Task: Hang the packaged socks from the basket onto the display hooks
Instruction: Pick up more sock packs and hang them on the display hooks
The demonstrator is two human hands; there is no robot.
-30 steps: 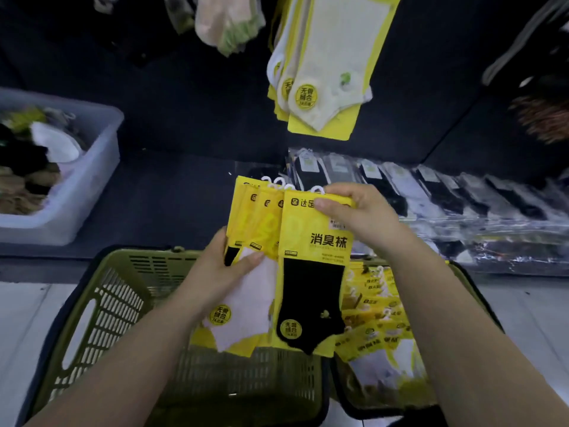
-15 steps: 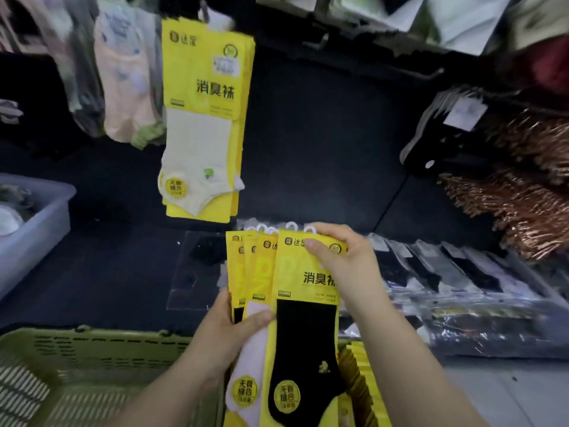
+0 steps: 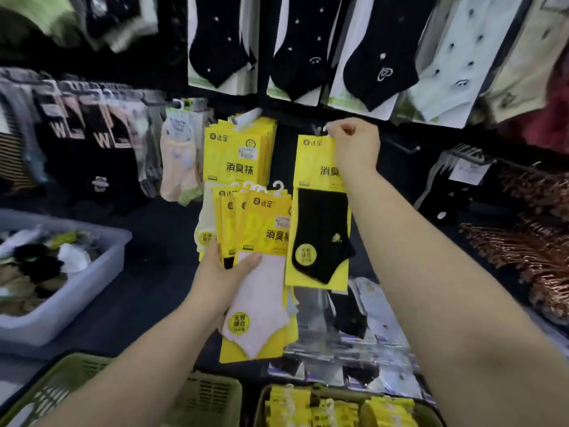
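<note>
A person's right hand, raised to the upper centre of the frame, pinches the top edge of a black sock pack between curled fingers and thumb, holding it up at a thin metal display hook on the dark wall; whether the pack's hanger is already on the hook cannot be told. The pack hangs straight down from the hand, its yellow card facing the camera. In the centre of the frame the left hand grips a fan of sock packs from the side, thumb pressed across the front one, which shows a white sock. Just left of the raised pack, and behind the fan, a bunch of hung yellow packs sits on a neighbouring hook. Along the bottom edge, a green basket stands at lower left and a second basket at lower centre holds more yellow packs. A grey bin of loose socks fills the left edge. Black socks on white cards hang in a row across the top, and a pile of copper-coloured hangers lies at the right edge. Flat clear packets lie on the shelf under the right forearm.
</note>
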